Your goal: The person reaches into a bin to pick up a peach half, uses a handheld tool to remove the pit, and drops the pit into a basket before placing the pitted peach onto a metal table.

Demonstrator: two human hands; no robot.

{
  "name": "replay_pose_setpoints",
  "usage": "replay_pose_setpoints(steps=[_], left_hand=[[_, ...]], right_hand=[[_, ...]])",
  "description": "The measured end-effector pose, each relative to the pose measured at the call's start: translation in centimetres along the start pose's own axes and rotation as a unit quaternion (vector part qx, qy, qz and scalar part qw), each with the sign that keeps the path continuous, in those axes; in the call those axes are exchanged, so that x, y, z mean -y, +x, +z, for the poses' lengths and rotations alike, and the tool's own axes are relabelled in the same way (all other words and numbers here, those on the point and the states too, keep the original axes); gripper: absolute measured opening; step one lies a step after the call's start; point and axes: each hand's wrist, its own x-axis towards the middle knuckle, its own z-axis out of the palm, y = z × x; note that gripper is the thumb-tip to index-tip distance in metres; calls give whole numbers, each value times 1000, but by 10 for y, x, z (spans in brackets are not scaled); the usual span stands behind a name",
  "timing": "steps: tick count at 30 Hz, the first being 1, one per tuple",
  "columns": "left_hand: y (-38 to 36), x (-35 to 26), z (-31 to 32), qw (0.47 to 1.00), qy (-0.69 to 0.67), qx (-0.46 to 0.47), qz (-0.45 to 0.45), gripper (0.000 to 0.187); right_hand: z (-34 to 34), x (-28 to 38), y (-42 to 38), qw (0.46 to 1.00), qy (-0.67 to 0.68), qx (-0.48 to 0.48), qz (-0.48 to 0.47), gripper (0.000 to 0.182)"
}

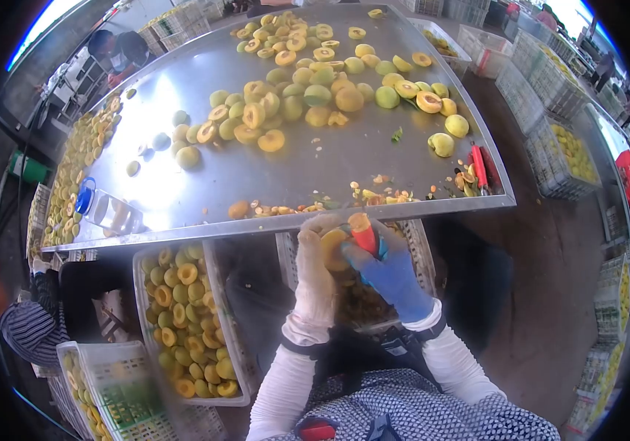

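Observation:
My left hand (316,275), in a white glove, is closed around a yellow-green stone fruit half (334,250) just below the front edge of the metal table (256,187). In a blue glove, my right hand (397,279) grips a red-handled knife (364,234) against the fruit; its blade is hidden. Beneath both hands stands a white crate (423,257) with dark, blurred contents. Fruit scraps (381,197) lie along the table edge in front of me. A pile of whole and halved fruits (285,103) spreads over the table's middle.
A crate of fruit halves (190,331) stands left of my legs. On the table are a clear bottle with a blue cap (113,213) and a red-handled tool (479,165). Co-workers (120,55) sit at the left. Stacked crates (561,158) line the right side.

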Motion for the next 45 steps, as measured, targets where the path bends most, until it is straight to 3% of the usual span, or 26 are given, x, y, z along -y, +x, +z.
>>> replay_pose_setpoints(steps=[2,3,4,6,8,11,15,17,19,20,22,28,30,35,37,41,43,45], left_hand=[[-5,-9,14,997,-42,-13,-67,58],[-6,-8,13,997,-43,-14,-68,58],[-6,-6,11,998,31,-22,-55,56],[-6,-1,8,993,106,-29,-47,55],[-1,4,5,969,244,-17,37,54],[-2,9,0,954,295,-49,-16,52],[-2,10,8,961,268,-65,-38,52],[4,12,7,978,171,-116,-15,53],[8,8,2,985,120,-120,-42,55],[7,9,2,987,69,-122,-72,56],[5,10,8,987,73,-121,-76,56],[9,30,-6,997,27,-63,-30,49],[8,34,-6,994,90,-50,21,42],[7,30,1,989,131,-73,1,36],[9,32,-1,985,153,-83,8,35],[12,39,-6,984,151,-89,-8,36],[12,39,-5,985,148,-92,-2,37],[11,37,-6,984,156,-87,-17,37]], right_hand=[[-2,-5,0,1000,-8,17,7,31],[-1,-9,1,996,-67,-4,-56,30],[-1,-12,1,985,-125,-25,-120,30],[0,-12,-1,975,-163,-47,-146,28],[1,-10,-2,962,-201,-68,-173,25],[3,-14,-3,957,-219,-81,-171,22],[-1,-25,-6,965,-205,-40,-159,27],[-3,-19,-17,966,-201,-36,-162,26],[-13,-13,-38,992,-19,82,94,25],[-14,-15,-42,992,-20,82,99,25],[-14,-21,-44,970,72,89,215,35],[-3,-32,-37,976,79,98,179,38],[-4,-36,-37,977,77,95,175,38],[2,-46,-39,985,50,69,148,41],[7,-54,-41,995,-71,40,57,40],[7,-44,-42,995,-20,46,84,40],[8,-41,-42,988,15,52,144,41],[8,-41,-41,989,22,53,135,41]])
